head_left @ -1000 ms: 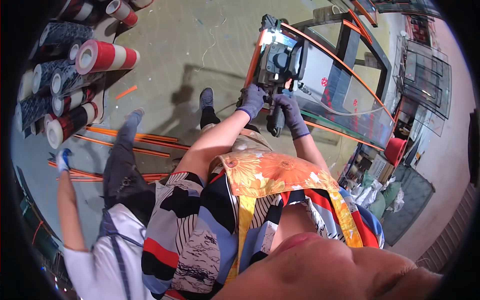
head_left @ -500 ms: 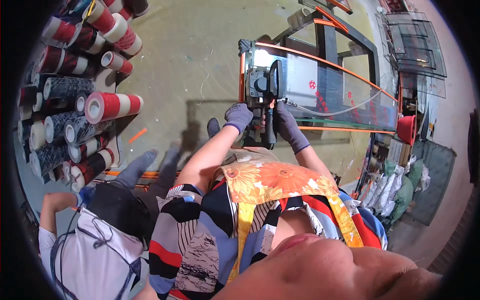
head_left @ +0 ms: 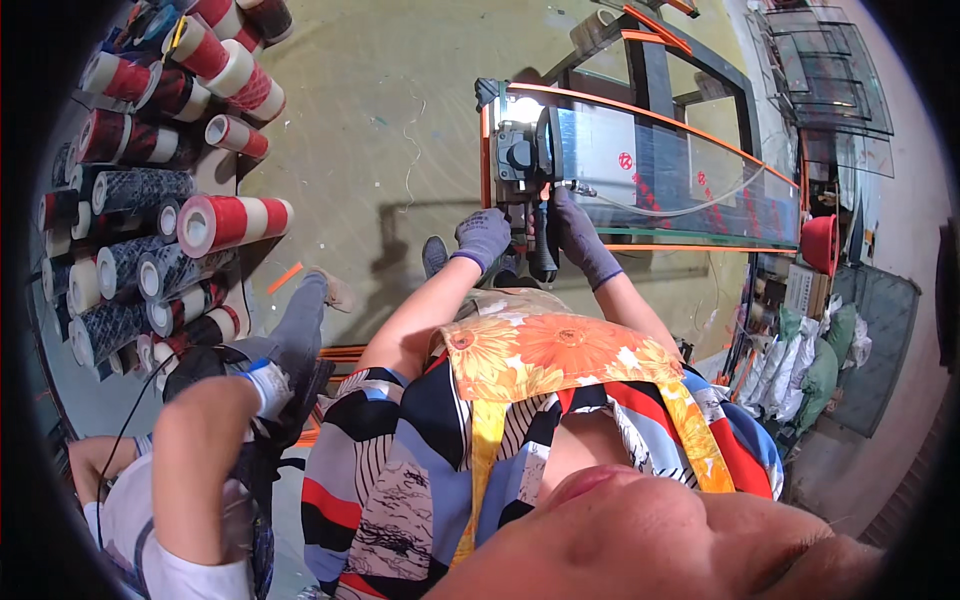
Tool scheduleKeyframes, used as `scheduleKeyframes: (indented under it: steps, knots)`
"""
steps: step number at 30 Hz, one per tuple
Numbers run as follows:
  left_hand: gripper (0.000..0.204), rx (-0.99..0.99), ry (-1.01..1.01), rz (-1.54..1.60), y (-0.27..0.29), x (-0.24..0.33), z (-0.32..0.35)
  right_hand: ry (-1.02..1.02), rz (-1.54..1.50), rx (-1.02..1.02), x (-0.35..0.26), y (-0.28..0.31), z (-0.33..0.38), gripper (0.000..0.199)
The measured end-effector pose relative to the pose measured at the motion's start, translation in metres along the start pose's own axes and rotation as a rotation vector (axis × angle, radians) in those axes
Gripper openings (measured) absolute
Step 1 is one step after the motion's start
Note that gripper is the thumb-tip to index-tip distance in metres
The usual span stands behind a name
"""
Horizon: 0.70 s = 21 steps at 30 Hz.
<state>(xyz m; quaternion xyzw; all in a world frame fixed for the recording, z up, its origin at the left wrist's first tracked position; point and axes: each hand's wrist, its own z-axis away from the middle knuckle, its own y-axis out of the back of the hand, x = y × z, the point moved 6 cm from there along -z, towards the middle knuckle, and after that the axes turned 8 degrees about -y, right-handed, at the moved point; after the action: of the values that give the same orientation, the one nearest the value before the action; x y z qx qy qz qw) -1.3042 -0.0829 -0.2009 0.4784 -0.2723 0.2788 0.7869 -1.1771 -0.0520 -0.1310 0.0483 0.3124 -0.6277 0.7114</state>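
A black hand-held power tool, which looks like a belt sander (head_left: 520,155), sits at the left end of a glass sheet (head_left: 680,190) with red marks. Both my hands wear purple-grey gloves. My left hand (head_left: 483,236) is curled closed against the tool's left side. My right hand (head_left: 580,236) lies along the right of its black handle (head_left: 543,240); its fingertips are partly hidden near the hose fitting. From there a thin clear hose (head_left: 660,212) curves across the glass. A bright light glows at the tool's far end.
A dark frame (head_left: 655,75) with orange strips (head_left: 660,25) supports the glass. Several film rolls (head_left: 235,222) are stacked at left. A co-worker (head_left: 200,480) is at lower left. Glass panes (head_left: 830,70) lean at right, near a red bucket (head_left: 819,243) and bags (head_left: 800,370).
The co-worker has raised a bent arm, and a leg has shifted. My hands and the tool stay at nearly the same place on the glass; the view has shifted slightly.
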Motion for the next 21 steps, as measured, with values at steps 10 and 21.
scheduleKeyframes:
  steps: [10,21]
  knots:
    - [0.010,0.331,0.165,1.239,-0.053,-0.020,-0.007,0.136,0.144,0.292,-0.008,0.001,0.000,0.036]
    - [0.021,-0.281,0.271,1.009,0.002,-0.047,-0.009,0.165,0.160,0.333,-0.003,0.014,-0.009,0.039]
